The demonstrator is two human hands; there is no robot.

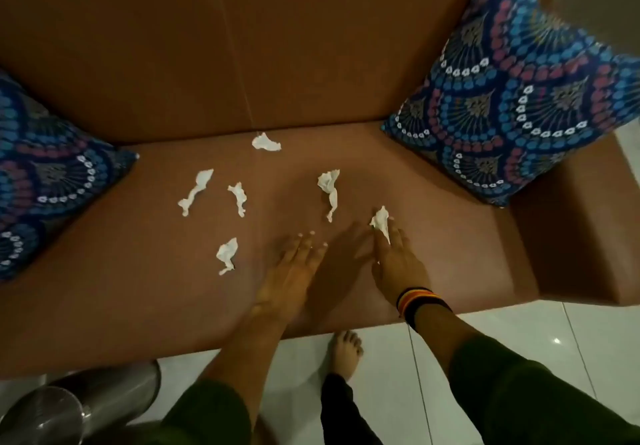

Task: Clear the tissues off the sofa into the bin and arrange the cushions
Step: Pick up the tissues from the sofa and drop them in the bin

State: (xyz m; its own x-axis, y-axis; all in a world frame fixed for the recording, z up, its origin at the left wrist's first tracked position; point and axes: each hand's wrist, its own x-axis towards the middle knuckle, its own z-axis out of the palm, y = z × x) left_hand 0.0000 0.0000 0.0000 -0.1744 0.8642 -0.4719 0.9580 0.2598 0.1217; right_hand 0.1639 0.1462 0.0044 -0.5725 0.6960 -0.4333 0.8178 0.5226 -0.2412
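Note:
Several crumpled white tissues lie scattered on the brown sofa seat (138,271): one by the backrest (266,142), a long one (195,191), and one nearest the front edge (227,254). My right hand (398,264), with bands on its wrist, reaches over the seat, its fingertips pinched on the rightmost tissue (380,222). My left hand (294,271) hovers flat over the seat beside it, fingers spread and holding nothing. A blue patterned cushion (512,98) leans in the right corner. Another cushion (45,181) lies at the left end.
A shiny metal bin (69,406) stands on the white tiled floor at the lower left, in front of the sofa. My bare foot (346,351) is on the tiles by the sofa's front edge. The sofa's right armrest (571,243) rises beside the right cushion.

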